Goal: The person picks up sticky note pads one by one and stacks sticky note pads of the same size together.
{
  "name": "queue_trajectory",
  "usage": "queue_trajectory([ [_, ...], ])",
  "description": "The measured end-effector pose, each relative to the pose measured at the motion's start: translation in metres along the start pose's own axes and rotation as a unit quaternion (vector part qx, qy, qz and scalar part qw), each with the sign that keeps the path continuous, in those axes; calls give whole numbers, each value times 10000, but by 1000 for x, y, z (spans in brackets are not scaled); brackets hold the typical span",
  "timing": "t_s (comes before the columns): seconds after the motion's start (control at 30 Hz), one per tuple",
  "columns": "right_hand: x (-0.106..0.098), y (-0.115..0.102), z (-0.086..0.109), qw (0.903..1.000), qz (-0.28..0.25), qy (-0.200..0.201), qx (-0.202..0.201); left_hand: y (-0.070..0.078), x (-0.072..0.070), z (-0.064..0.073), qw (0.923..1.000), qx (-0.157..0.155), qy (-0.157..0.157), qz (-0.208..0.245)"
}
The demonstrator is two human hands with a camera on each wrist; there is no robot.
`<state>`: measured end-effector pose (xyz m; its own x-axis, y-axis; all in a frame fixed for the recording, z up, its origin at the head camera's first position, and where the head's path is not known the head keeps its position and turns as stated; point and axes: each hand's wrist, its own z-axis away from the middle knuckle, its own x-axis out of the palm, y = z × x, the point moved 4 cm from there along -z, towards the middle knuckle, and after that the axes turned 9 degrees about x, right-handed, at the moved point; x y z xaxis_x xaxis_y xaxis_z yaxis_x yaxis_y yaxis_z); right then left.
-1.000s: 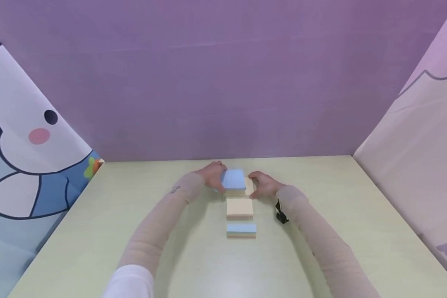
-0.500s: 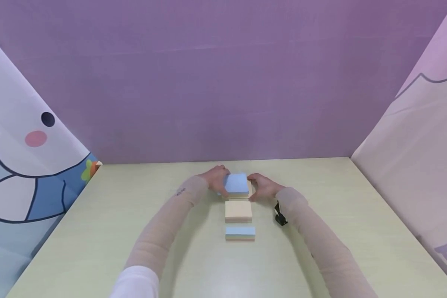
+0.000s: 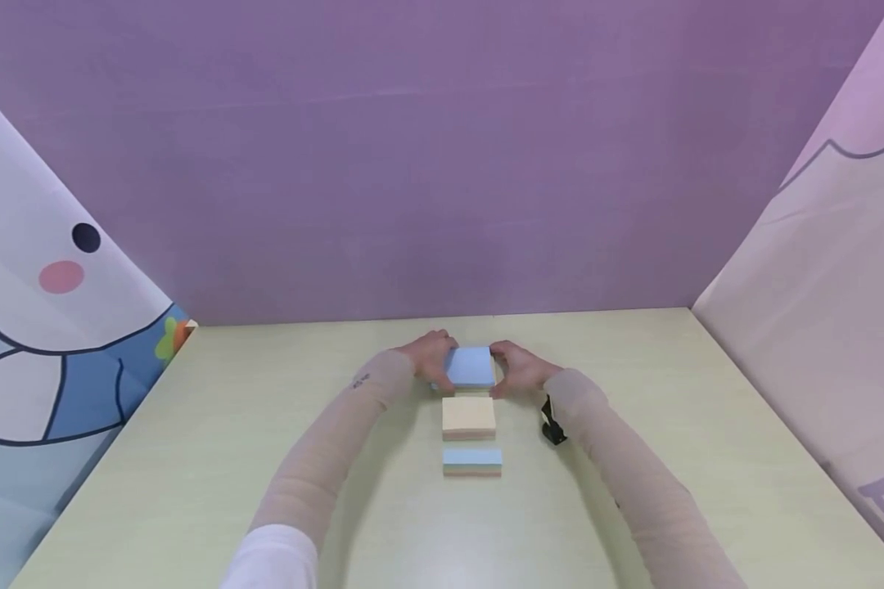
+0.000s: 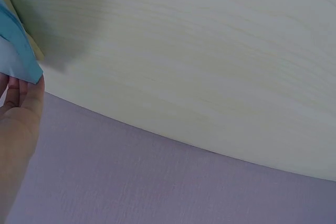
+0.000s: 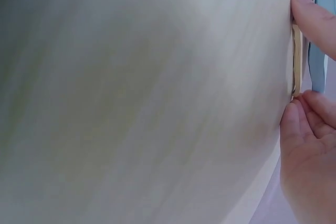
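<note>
In the head view my left hand (image 3: pixel 430 358) grips a square blue-topped sticky note pad (image 3: pixel 470 367) by its left side, thumb at the front corner, fingers behind. The left wrist view shows a bent blue sheet (image 4: pixel 23 59) of it at the fingers. The pad lies over a cream sticky note pad (image 5: pixel 297 59), mostly hidden from above. My right hand (image 3: pixel 521 368) holds that cream pad's right edge between thumb and fingers. In the right wrist view the blue pad's edge (image 5: pixel 317 69) shows beside the cream one, with a gap between them.
Nearer me lie a cream-topped pad (image 3: pixel 468 415) and a narrow blue-topped pad (image 3: pixel 472 458), lined up on the pale wooden table (image 3: pixel 250 393). A purple backdrop (image 3: pixel 442 164) rises behind the table's far edge. Printed cloths flank both sides.
My left hand has moved right and down with the blue pad, which now covers nearly all of the cream pad. The right hand stays at the cream pad's edge. The view has shifted slightly.
</note>
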<state>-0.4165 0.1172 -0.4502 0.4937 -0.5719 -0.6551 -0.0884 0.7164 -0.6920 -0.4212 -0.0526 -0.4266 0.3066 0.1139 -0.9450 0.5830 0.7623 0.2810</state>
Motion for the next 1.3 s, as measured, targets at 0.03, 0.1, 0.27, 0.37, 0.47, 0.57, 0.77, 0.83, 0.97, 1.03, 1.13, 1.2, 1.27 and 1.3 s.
queue_trajectory([
  [0.03,0,0,0,10000,-3,-2,20,0,0,0,10000,5,-17,5],
  [0.1,-1,1,0,10000,27,-12,21,2,0,0,10000,29,-36,16],
  [0.27,-2,2,-1,10000,41,-24,27,3,0,-3,10000,60,-38,-16],
  [0.37,-2,3,-1,9999,-72,-78,-14,2,2,-5,9999,44,-55,-77],
  [0.47,-1,3,-1,9999,-122,-100,32,3,4,-6,9999,57,-100,-56],
  [0.57,0,4,-1,9999,-75,-95,104,5,3,-5,9999,12,-159,-13],
  [0.77,1,1,0,9998,-139,-142,-67,5,3,-3,9997,-93,-214,-47],
  [0.83,0,-1,3,9998,-48,-117,-143,4,4,-4,9998,-65,-201,-53],
  [0.97,0,-1,3,9999,-6,-95,-113,4,5,-4,9999,-25,-157,-34],
  [1.03,1,0,2,9999,-103,-101,-28,4,5,-3,9999,-15,-140,-34],
  [1.13,2,-1,1,9998,-152,-89,-8,4,6,-2,9999,-30,-122,-3],
  [1.2,3,-1,1,9998,-188,-113,-9,3,7,-2,9999,-58,-133,-3],
  [1.27,3,-2,1,9997,-194,-117,-30,3,7,-1,9998,-106,-159,31],
  [1.3,3,-2,1,9997,-204,-125,-27,4,7,-1,9997,-138,-178,60],
])
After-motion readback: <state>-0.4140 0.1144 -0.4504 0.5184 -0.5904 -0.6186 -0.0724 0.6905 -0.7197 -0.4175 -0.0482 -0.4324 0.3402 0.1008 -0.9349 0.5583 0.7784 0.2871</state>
